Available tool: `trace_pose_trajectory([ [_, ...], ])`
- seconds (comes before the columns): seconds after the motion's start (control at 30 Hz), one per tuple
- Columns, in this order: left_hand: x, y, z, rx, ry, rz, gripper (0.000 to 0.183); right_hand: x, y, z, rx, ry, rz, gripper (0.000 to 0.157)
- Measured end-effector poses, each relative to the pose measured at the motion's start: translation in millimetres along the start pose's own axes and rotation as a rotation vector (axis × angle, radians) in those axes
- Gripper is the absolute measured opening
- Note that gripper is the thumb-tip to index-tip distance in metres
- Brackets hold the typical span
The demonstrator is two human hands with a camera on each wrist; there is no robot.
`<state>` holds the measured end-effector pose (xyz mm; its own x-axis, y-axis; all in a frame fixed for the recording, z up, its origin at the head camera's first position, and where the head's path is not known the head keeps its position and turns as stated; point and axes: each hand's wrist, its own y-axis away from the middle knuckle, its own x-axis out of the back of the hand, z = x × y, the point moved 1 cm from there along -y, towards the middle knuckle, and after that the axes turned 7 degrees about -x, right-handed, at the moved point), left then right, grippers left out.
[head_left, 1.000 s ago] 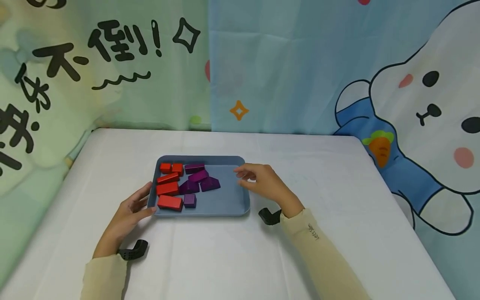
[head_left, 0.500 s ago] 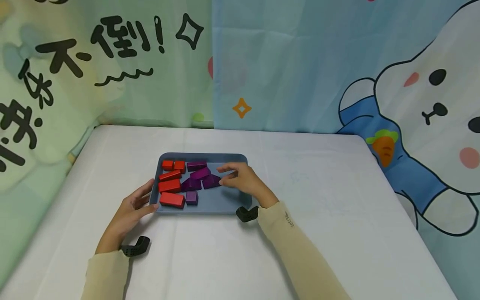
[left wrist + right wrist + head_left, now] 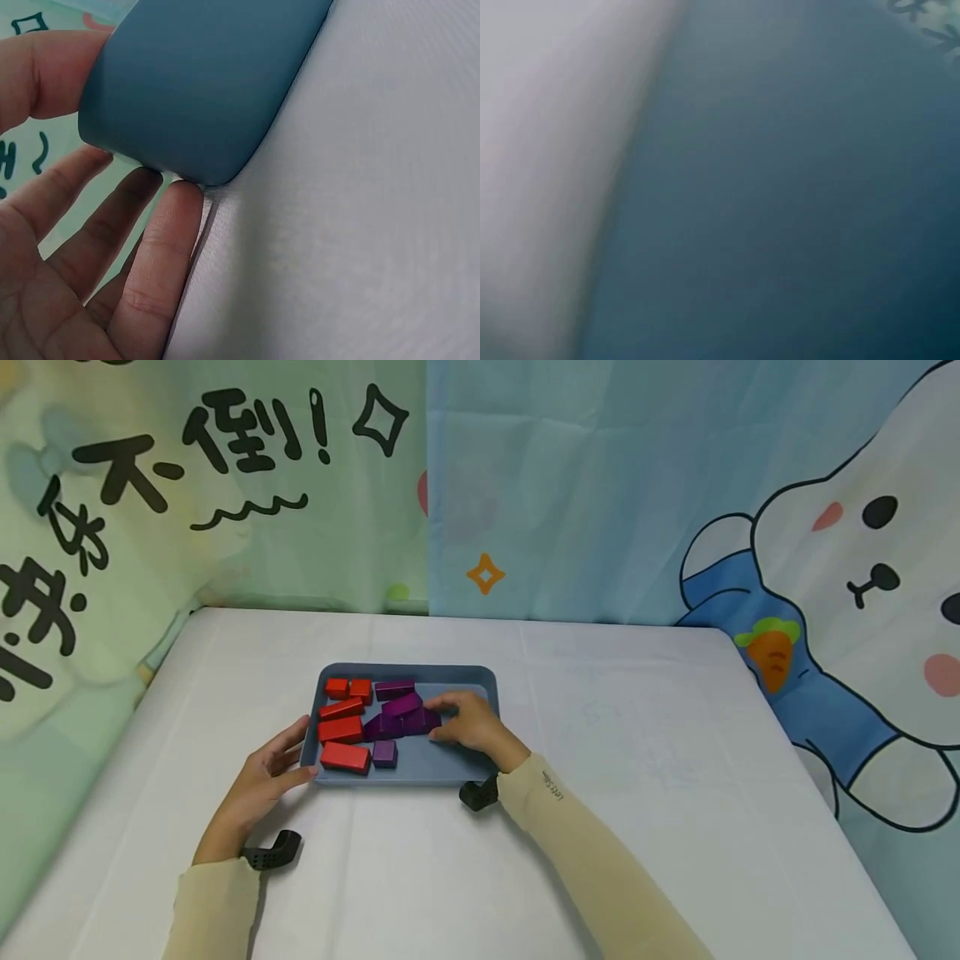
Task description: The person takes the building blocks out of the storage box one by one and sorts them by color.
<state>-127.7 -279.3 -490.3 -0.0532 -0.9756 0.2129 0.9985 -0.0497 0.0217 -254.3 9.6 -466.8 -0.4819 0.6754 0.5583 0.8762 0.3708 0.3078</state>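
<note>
A blue-grey rectangular tray (image 3: pixel 435 768) lies on the white-covered table. Several red blocks (image 3: pixel 345 757) line its left side, with several purple blocks (image 3: pixel 402 704) beside them. My left hand (image 3: pixel 262 777) holds the tray's front left corner; in the left wrist view the thumb (image 3: pixel 52 75) lies against the rim and the fingertips (image 3: pixel 184 199) meet the end wall. Over the tray's right half, my right hand (image 3: pixel 472 724) has thumb and index finger around the right end of a purple wedge-shaped block (image 3: pixel 420 721). The right wrist view is blurred and shows only the tray (image 3: pixel 765 187) and white cloth.
A small purple cube (image 3: pixel 385 754) sits at the front of the group. White cloth (image 3: pixel 637 735) covers the table around the tray. Behind it hang printed curtains (image 3: pixel 570 510) with a cartoon rabbit. Each wrist wears a black device (image 3: pixel 273 852).
My right hand has moved left from the tray's right rim to the purple wedge-shaped block. That block now sits closer to its purple neighbours. The left hand stays at the tray's corner.
</note>
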Motion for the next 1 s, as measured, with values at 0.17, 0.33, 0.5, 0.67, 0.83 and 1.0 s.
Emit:
trace_pose_trajectory([
  [0.17, -2.1, -0.7, 0.9, 0.016, -0.008, 0.002, 0.077, -1.2, 3, 2, 0.005, 0.024, 0.036, 0.039],
  [0.33, -2.4, -0.2, 1.7, 0.025, -0.006, 0.001, 0.077, 4.6, 11, 1, 0.053, -0.006, -0.001, 0.037],
  [0.5, 0.0, 1.2, 1.5, 0.027, -0.006, 0.005, 0.078, 18.7, 22, -2, 0.126, -0.017, -0.011, 0.039],
  [0.67, -1.3, 2.0, 3.6, 0.036, -0.018, 0.005, 0.079, 40.4, 36, 3, 0.151, -0.024, 0.025, 0.042],
  [0.83, -2.3, 3.0, 4.4, 0.044, -0.027, -0.003, 0.079, 61.9, 46, 14, 0.156, -0.042, 0.064, 0.042],
  [1.0, -2.5, 3.6, 4.8, 0.046, -0.05, -0.014, 0.078, 82.0, 54, 27, 0.148, -0.035, 0.119, 0.039],
])
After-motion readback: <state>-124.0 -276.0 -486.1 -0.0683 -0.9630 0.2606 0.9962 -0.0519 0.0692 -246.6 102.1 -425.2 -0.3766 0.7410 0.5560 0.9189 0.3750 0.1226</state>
